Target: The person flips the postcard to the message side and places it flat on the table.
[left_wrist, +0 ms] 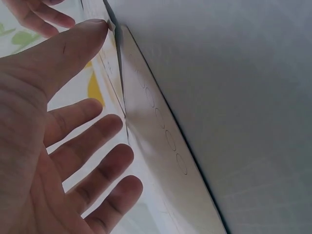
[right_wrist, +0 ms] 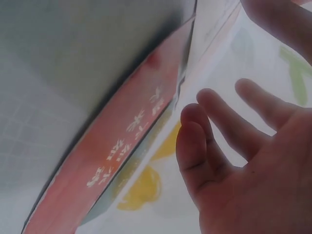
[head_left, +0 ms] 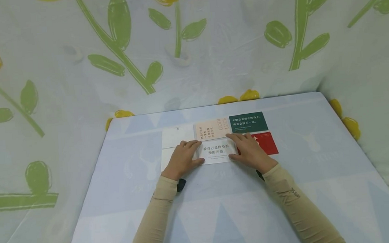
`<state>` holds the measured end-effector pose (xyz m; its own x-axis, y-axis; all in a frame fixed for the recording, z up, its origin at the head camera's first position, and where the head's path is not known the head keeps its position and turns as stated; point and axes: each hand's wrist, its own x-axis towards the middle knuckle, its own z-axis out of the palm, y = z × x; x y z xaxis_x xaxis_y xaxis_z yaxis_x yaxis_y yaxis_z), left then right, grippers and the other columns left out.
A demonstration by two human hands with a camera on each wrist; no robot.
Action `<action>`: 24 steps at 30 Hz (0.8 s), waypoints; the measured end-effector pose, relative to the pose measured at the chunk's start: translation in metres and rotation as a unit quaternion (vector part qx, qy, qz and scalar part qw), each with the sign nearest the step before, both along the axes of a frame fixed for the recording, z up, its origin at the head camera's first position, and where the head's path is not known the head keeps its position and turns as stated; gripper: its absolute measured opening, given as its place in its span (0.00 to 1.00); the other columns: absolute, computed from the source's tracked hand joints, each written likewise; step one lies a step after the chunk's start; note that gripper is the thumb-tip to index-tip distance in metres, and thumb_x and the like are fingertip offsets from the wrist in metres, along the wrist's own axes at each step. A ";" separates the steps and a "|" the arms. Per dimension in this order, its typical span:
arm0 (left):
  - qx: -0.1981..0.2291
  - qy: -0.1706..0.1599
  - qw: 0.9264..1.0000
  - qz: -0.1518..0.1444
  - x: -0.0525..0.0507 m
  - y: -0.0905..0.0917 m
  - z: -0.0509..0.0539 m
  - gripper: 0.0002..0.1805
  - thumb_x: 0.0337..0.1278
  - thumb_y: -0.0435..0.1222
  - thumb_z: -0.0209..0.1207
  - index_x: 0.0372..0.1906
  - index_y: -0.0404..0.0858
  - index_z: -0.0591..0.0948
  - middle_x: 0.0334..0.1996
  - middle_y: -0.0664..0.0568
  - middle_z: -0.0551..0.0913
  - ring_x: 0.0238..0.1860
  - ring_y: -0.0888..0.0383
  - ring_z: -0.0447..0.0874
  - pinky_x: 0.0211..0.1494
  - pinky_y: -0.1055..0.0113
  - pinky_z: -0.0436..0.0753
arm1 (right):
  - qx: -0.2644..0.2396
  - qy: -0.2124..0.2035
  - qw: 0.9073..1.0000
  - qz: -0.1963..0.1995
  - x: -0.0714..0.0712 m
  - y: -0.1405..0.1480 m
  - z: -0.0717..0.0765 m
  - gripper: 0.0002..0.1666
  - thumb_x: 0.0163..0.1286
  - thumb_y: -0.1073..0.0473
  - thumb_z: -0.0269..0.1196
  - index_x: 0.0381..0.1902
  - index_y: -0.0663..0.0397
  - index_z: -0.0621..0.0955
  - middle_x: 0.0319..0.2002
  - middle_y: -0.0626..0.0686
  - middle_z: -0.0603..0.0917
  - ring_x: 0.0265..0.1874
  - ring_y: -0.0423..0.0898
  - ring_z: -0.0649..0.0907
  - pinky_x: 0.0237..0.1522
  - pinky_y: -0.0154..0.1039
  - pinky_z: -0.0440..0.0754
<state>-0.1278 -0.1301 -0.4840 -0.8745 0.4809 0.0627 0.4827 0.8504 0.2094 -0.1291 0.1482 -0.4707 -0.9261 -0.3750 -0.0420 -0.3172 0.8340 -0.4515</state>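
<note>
A white card with dark lettering (head_left: 216, 152) lies in the middle of the front row, between the two hands. My left hand (head_left: 183, 158) touches its left edge with thumb and fingertips; in the left wrist view the left hand (left_wrist: 73, 141) has its fingers spread and relaxed. At the card's right edge rests my right hand (head_left: 250, 151), partly over a red card (head_left: 267, 142). The right wrist view shows the right hand (right_wrist: 248, 156) with loosely bent fingers beside the red card (right_wrist: 112, 141).
Behind lie a beige card (head_left: 211, 129), a dark green card (head_left: 248, 122) and a white card (head_left: 177, 136). Another white card (head_left: 166, 157) is partly under the left hand. A floral curtain (head_left: 211, 62) rises beyond the pale patterned table (head_left: 219, 215).
</note>
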 end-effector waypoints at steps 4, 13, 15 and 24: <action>-0.002 -0.008 1.000 0.006 0.000 0.000 -0.001 0.40 0.58 0.55 0.69 0.71 0.41 0.73 0.68 0.50 0.75 0.61 0.47 0.74 0.60 0.55 0.75 | 0.009 -0.011 1.000 0.005 -0.002 0.001 -0.005 0.55 0.56 0.51 0.78 0.77 0.48 0.64 0.72 0.58 0.69 0.66 0.59 0.67 0.63 0.61 0.72; -0.008 -0.013 1.000 0.009 0.002 0.002 -0.002 0.39 0.60 0.55 0.68 0.71 0.42 0.73 0.67 0.51 0.76 0.61 0.48 0.74 0.61 0.56 0.75 | 0.014 -0.026 1.000 0.005 -0.004 0.001 -0.008 0.56 0.55 0.51 0.79 0.78 0.47 0.63 0.73 0.58 0.68 0.68 0.60 0.65 0.64 0.63 0.71; -0.010 -0.012 1.000 0.008 0.002 0.002 -0.002 0.38 0.60 0.54 0.68 0.71 0.42 0.74 0.67 0.52 0.76 0.60 0.48 0.74 0.61 0.56 0.75 | 0.016 -0.029 0.999 0.005 -0.004 0.001 -0.009 0.56 0.56 0.51 0.78 0.78 0.46 0.63 0.73 0.58 0.68 0.68 0.60 0.65 0.64 0.63 0.71; -0.014 -0.011 1.000 0.006 0.005 0.005 -0.001 0.37 0.60 0.53 0.68 0.70 0.43 0.74 0.67 0.51 0.76 0.62 0.47 0.74 0.63 0.55 0.73 | 0.012 -0.033 0.999 0.003 -0.003 0.001 -0.010 0.55 0.56 0.51 0.78 0.77 0.46 0.65 0.72 0.58 0.69 0.68 0.60 0.65 0.64 0.62 0.71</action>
<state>-0.1227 -0.1250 -0.4850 -0.8810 0.4721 0.0305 0.4684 0.8614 0.1965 -0.1317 0.1493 -0.4803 -0.9188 -0.3786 -0.1119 -0.2922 0.8428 -0.4521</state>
